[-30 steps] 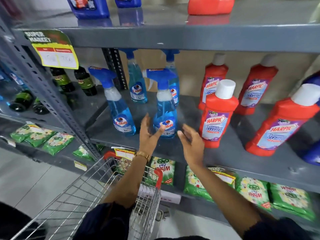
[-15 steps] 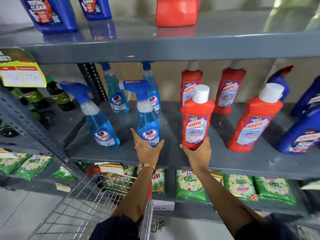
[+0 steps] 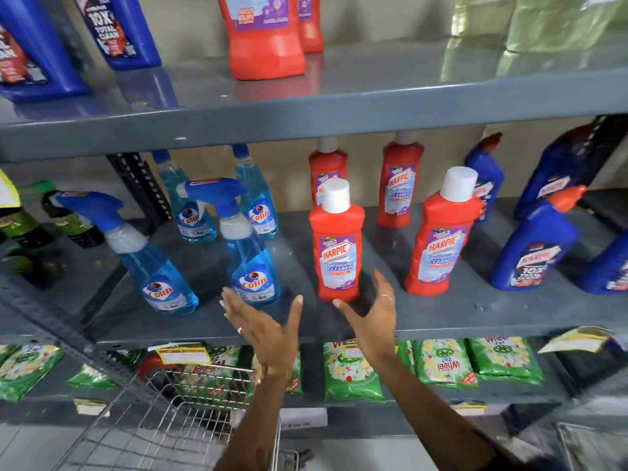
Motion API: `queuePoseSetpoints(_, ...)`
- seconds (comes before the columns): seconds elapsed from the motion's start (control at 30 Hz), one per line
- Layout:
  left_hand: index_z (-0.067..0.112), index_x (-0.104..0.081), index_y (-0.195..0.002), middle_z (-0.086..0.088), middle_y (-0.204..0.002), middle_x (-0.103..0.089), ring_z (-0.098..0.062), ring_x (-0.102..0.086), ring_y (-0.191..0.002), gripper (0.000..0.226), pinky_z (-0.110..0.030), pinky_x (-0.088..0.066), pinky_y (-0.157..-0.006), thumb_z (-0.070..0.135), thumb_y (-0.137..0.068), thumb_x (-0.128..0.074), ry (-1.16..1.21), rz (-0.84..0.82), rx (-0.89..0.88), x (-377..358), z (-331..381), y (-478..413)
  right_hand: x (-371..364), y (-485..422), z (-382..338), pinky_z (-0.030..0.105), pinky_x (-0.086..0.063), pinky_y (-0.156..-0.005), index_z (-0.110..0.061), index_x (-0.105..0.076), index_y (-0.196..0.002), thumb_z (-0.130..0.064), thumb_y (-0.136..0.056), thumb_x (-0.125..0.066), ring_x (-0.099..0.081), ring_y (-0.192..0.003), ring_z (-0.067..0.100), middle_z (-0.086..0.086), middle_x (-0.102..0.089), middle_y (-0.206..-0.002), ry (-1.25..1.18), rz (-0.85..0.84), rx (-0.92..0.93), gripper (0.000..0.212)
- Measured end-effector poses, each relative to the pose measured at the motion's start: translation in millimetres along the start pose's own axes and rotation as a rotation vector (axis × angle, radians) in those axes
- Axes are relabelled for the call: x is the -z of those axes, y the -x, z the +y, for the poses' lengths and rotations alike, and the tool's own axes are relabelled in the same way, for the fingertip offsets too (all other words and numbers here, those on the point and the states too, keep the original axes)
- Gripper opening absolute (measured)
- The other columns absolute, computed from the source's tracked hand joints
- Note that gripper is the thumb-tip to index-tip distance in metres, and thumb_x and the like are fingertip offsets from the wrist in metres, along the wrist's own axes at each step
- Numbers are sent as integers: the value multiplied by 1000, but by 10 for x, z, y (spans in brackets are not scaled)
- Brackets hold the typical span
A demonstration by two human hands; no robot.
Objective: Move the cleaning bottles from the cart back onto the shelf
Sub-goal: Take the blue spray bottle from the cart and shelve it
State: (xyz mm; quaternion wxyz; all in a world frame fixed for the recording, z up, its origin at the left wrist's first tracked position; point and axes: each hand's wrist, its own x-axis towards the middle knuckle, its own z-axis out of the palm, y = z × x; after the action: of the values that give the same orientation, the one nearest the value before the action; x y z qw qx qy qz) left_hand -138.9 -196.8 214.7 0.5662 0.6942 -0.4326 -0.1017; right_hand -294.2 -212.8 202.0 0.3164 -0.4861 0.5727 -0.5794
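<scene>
On the grey middle shelf (image 3: pixel 441 317) a red Harpic bottle (image 3: pixel 336 246) with a white cap stands upright near the front. Just left of it stands a blue Colin spray bottle (image 3: pixel 249 253). My left hand (image 3: pixel 265 324) is open in front of the spray bottle, fingers spread, holding nothing. My right hand (image 3: pixel 372 314) is open just below and right of the red bottle's base, apart from it. The wire cart (image 3: pixel 170 433) sits below my left arm; no bottles show in the part I can see.
Another Colin spray bottle (image 3: pixel 149 260) leans at the left, with two more behind. More red Harpic bottles (image 3: pixel 438 239) and blue bottles (image 3: pixel 533 246) fill the right. Green detergent packets (image 3: pixel 445 365) lie on the lower shelf. The upper shelf (image 3: pixel 339 107) holds large bottles.
Both hands have come off the bottles: the left let go of the spray bottle, the right of the red Harpic bottle, and both drew back, open. The view moved closer and rightward.
</scene>
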Motion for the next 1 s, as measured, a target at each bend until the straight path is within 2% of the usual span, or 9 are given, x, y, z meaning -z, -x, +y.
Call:
queuePoseSetpoints(0.1,7,-6,-150,-15,-158,-14,-16,-4,-148,109,-25,-2,-122,51,-70,-67,52,-102,-169,-111,119,563,410,57,49,40,-40,-104,-25,-41,-127,-37,-63,-85,-45,-120,19,-12,-41,-122,79,322,91,78)
queuePoseSetpoints(0.2,5,-5,-150,-13,-158,-13,-19,-8,-148,112,-30,-9,-120,50,-69,-69,49,-258,-197,-356,278,724,791,-231,53,47,-28,-111,-11,-29,-139,-42,-53,-88,-35,-130,34,10,-39,-136,221,496,61,109)
queuePoseSetpoints(0.3,7,0,-150,-14,-156,-14,-24,-16,-145,123,-27,-11,-116,42,-63,-80,55,-315,-93,-619,468,560,948,-596,14,33,-23,-112,-3,-21,-144,-35,-47,-93,-32,-135,30,19,-36,-146,233,325,-38,125)
queuePoseSetpoints(0.4,5,0,-150,-18,-152,-23,-31,-25,-139,131,-34,-18,-116,34,-57,-86,17,-315,-14,-807,541,407,951,-729,87,6,-31,-81,-5,-46,-122,-21,-49,-93,-58,-108,29,11,-61,-113,180,248,-58,89)
queuePoseSetpoints(0.53,5,-1,-150,-18,-150,-31,-33,-38,-133,125,-44,-32,-114,23,-59,-85,-5,-282,7,-909,476,368,936,-660,217,7,-32,-68,-9,-52,-108,-27,-52,-90,-63,-91,30,12,-66,-99,205,260,-64,70)
queuePoseSetpoints(0.73,3,-2,-150,-21,-154,-21,-37,-21,-142,125,-47,-18,-118,32,-61,-85,-48,-188,-18,-923,476,457,1054,-616,146,20,-36,-99,-11,-32,-139,-43,-53,-89,-48,-124,18,5,-51,-132,131,137,-44,108)
queuePoseSetpoints(0.87,6,-8,-148,-23,-156,-18,-37,-13,-146,103,-49,-12,-121,49,-75,-66,-119,-159,-305,-872,499,922,1494,-478,208,16,-19,-112,-15,-24,-144,-61,-66,-74,-31,-136,20,6,-33,-143,120,478,127,103)
queuePoseSetpoints(0.93,4,-18,-146,-25,-153,-25,-37,-19,-145,91,-46,-12,-122,48,-79,-61,-162,-268,-484,-945,539,1200,1808,-562,289,29,-18,-115,-7,-22,-143,-61,-64,-74,-29,-136,33,20,-32,-145,193,615,111,109)
queuePoseSetpoints(1.0,6,-26,-144,-22,-151,-32,-36,-25,-143,83,-45,-12,-121,49,-81,-58,-279,-371,-563,-1077,624,1403,2046,-756,318,41,-17,-116,-2,-15,-146,-57,-55,-82,-23,-139,36,25,-26,-149,278,565,0,125)
